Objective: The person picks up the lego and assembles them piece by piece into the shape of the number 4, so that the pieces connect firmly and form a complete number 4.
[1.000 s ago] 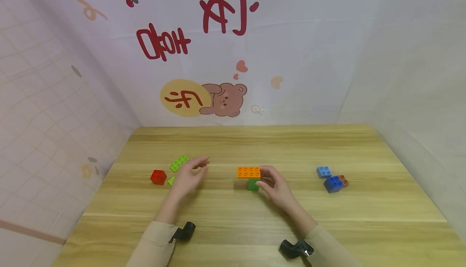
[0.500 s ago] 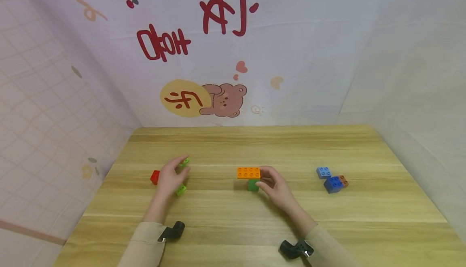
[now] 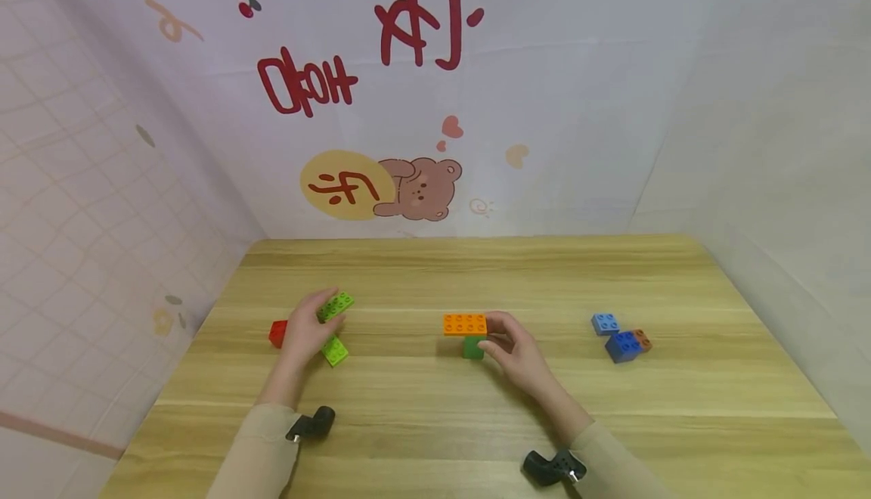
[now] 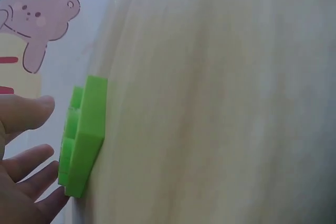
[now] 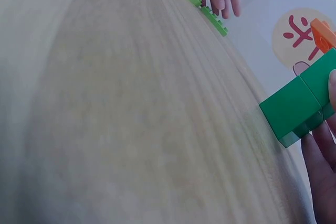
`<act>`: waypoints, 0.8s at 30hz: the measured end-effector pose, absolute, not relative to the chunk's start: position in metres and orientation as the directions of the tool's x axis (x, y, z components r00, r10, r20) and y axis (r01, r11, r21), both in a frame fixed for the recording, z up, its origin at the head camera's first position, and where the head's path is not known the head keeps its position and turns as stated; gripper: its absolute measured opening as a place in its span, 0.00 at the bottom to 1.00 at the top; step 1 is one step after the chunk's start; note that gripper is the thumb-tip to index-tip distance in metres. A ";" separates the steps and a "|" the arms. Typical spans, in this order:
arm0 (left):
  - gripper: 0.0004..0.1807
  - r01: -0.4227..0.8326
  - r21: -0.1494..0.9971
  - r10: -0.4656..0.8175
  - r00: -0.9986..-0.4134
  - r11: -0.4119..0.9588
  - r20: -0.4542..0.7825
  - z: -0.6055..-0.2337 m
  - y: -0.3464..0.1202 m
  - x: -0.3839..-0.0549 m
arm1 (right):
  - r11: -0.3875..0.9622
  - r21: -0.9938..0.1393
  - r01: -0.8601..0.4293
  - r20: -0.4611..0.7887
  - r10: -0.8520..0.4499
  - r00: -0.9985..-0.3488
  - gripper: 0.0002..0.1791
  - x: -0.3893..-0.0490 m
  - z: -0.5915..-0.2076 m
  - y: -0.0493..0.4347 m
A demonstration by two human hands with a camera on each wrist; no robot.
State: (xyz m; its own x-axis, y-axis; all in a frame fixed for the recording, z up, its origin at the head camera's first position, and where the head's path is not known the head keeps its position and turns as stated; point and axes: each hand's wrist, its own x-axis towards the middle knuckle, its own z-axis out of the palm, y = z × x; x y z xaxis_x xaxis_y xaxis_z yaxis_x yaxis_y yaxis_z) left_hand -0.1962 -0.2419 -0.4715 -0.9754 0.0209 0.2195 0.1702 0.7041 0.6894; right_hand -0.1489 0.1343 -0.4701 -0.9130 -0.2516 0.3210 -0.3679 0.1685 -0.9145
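Observation:
In the head view my left hand hovers over the bricks on the left, fingers apart and gripping nothing. Under its fingertips lies a light green eight-stud brick. A second light green brick sticks out from below the thumb side, and a red brick is partly hidden behind the hand. The left wrist view has a light green brick close beside the fingers. My right hand pinches a stack of green bricks topped by an orange eight-stud brick, which overhangs to the left.
To the right on the wooden table lie a light blue brick, a dark blue brick and a brown brick. A white printed cloth hangs behind the table.
My left hand has moved left, from between the brick groups to above the light green bricks. The red brick has shifted slightly left. My right hand and its stack keep their place.

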 end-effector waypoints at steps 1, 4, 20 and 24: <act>0.30 0.160 0.690 0.021 -0.979 0.706 0.205 -0.472 -0.243 -0.197 | 0.168 -0.915 -0.367 0.321 -0.252 -0.913 0.19 -0.149 -0.470 0.134; 0.31 0.121 0.688 0.015 -0.987 0.715 0.158 -0.474 -0.245 -0.199 | 0.166 -0.915 -0.368 0.321 -0.254 -0.912 0.19 -0.148 -0.471 0.135; 0.29 0.158 0.654 0.040 -0.981 0.740 0.191 -0.485 -0.250 -0.204 | 0.170 -0.903 -0.394 0.345 -0.258 -0.902 0.19 -0.150 -0.476 0.136; 0.28 0.168 0.666 0.040 -0.978 0.727 0.203 -0.488 -0.253 -0.202 | 0.164 -0.906 -0.390 0.343 -0.255 -0.904 0.19 -0.149 -0.476 0.136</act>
